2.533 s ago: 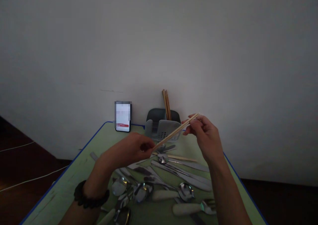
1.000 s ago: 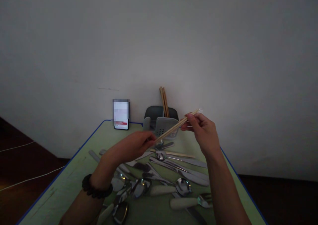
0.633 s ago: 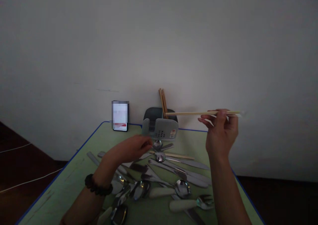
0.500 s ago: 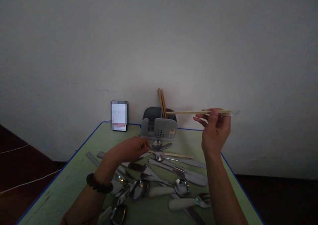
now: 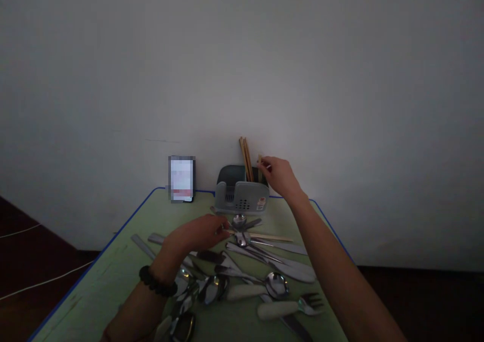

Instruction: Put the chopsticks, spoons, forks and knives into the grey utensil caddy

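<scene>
My right hand [image 5: 279, 177] pinches the upper end of light wooden chopsticks [image 5: 260, 173], which now stand upright in the right part of the grey utensil holder [image 5: 242, 201]. Darker wooden chopsticks [image 5: 246, 158] lean in the same holder, just left of my fingers. Low over the table, my left hand [image 5: 204, 231] has its fingers curled together by the left end of a lying chopstick [image 5: 276, 237]. What those fingers grip is hidden. Close to their tips are a small spoon [image 5: 239, 220] and another spoon [image 5: 242, 238].
Across the green table [image 5: 136, 221] lie table knives [image 5: 295, 270], several spoons [image 5: 277, 284] and a white-handled fork [image 5: 280, 309]. A phone [image 5: 181, 178] with a blurred screen leans against the wall [image 5: 242, 70] at the back left.
My right hand has moved left to the holder, and the light chopsticks have turned from level to upright with their lower ends inside it. My left hand has barely shifted.
</scene>
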The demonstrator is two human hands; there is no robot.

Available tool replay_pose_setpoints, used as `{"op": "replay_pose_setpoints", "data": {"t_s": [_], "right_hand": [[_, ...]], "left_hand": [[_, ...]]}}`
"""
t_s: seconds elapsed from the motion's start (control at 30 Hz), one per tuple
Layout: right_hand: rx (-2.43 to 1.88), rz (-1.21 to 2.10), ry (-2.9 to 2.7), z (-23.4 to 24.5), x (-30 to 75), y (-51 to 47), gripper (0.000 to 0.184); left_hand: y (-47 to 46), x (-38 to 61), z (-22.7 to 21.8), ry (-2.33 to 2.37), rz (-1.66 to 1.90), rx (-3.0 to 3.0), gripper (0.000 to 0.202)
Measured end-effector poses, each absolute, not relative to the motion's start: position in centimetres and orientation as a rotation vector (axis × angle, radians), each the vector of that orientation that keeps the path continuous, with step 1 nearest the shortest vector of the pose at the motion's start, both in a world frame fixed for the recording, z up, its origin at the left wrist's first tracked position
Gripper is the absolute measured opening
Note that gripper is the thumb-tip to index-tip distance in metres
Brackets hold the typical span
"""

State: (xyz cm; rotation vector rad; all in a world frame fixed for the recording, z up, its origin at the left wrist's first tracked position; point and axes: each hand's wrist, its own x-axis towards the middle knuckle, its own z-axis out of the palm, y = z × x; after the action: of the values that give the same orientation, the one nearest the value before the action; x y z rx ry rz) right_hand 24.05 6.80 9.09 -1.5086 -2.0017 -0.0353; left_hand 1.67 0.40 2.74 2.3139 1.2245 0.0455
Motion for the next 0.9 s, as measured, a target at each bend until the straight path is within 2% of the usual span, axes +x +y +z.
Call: {"op": "replay_pose_setpoints", "data": {"t_s": [0.1,0.27,0.57,0.9], "right_hand": [[-1.531,-0.013,-1.978,7.9,24.1,8.4,0.01],[-1.521,0.066,-1.847,5.6,24.6,9.0,0.02],[-1.383,0.11,-1.693,3.4,24.7,2.8,0.026],[-1.458,0.371,-1.999,1.2,26.9,-0.8,0.034]], "left_hand": [[0.5,1.5,2.9,1.22,0.057,2.291,0.029],[0.5,1.2,3.0,1.268,0.089,2.278,0.028],[1.0,0.8,1.7,1.496,0.374,2.372,0.031],[0.8,1.6,2.3,1.441,0.194,2.377,0.045]]}}
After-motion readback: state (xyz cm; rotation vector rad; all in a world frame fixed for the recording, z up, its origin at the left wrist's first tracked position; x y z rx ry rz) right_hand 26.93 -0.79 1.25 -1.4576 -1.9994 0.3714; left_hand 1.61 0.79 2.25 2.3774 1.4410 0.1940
